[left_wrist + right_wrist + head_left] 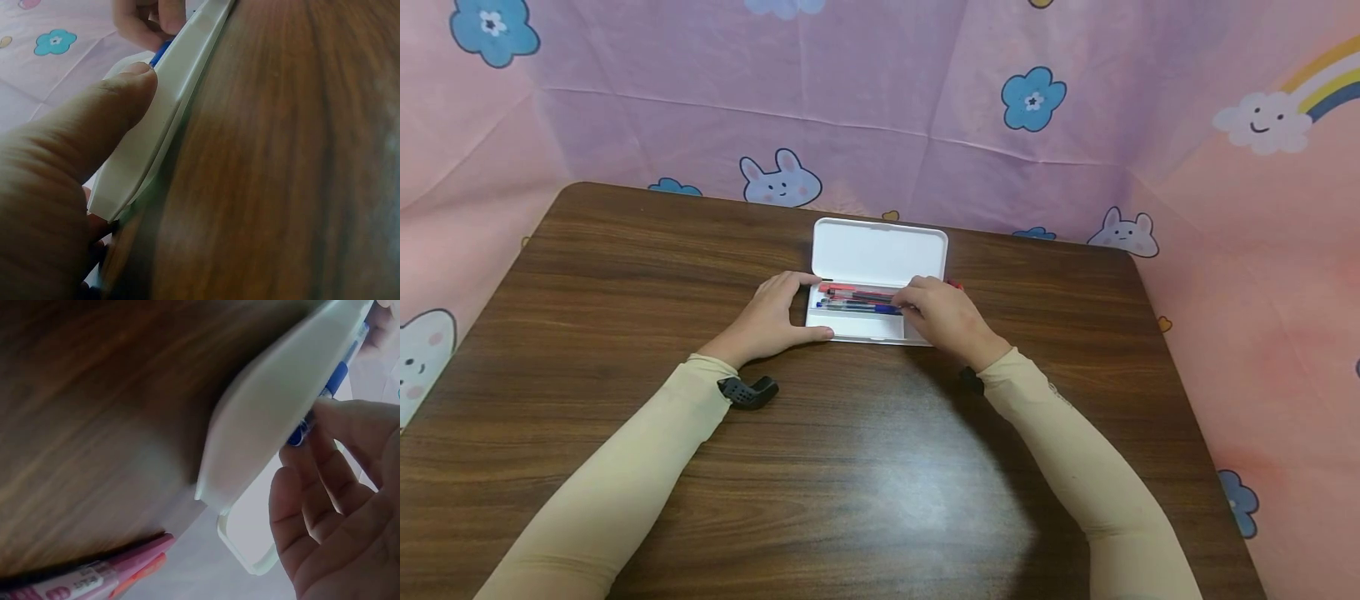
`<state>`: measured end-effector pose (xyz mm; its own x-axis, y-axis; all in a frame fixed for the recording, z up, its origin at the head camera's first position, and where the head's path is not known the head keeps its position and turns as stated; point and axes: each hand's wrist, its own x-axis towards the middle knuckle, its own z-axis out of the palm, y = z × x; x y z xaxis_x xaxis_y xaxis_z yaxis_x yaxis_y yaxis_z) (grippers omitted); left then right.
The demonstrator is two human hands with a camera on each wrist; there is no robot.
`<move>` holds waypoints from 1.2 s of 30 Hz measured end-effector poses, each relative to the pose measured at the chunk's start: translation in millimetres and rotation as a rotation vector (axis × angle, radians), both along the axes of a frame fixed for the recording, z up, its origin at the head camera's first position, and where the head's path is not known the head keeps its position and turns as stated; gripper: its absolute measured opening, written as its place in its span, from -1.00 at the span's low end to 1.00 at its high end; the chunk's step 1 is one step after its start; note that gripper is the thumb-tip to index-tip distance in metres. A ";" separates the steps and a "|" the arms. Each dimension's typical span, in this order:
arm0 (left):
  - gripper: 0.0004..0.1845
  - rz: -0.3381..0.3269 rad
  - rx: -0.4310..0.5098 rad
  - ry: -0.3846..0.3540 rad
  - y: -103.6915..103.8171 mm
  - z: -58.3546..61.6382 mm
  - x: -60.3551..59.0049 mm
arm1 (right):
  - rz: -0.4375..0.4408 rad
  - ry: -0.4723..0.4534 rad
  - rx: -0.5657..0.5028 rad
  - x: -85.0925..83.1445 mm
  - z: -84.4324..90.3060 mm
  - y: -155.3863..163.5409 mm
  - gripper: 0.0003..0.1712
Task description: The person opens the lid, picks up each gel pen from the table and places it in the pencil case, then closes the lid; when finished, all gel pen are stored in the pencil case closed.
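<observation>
The grip of the right hand (951,317) was pinching a blue-capped pen (886,309) between thumb and fingers. That pen lay lengthwise in the white case (859,325), beside other pens (850,292) with red and dark parts, all along its rear compartment. The lid (880,252) stood open at the back. The left hand (767,323) was spread at the case's left end, its thumb laid against the front edge and its forefinger reaching the rear corner. The case rested on a brown wood-grain surface (820,483). In the right wrist view, a pink marker (94,578) lay just beside an orange one (147,569). Behind hung a printed cloth (880,100).
</observation>
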<state>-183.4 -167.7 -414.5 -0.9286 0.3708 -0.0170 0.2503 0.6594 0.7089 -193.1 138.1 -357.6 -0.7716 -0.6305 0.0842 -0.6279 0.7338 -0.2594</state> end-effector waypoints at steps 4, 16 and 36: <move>0.05 -0.004 -0.006 0.001 0.4 1.3 0.1 | -0.023 -0.026 0.011 -0.5 0.4 2.5 -0.80; 0.06 -0.008 -0.004 0.011 0.0 -1.2 -1.1 | -0.039 -0.034 0.036 4.5 7.1 17.9 -0.74; 0.04 -0.011 -0.003 0.017 1.3 -2.3 -2.1 | -0.374 -0.323 -0.278 40.1 20.9 147.4 -0.41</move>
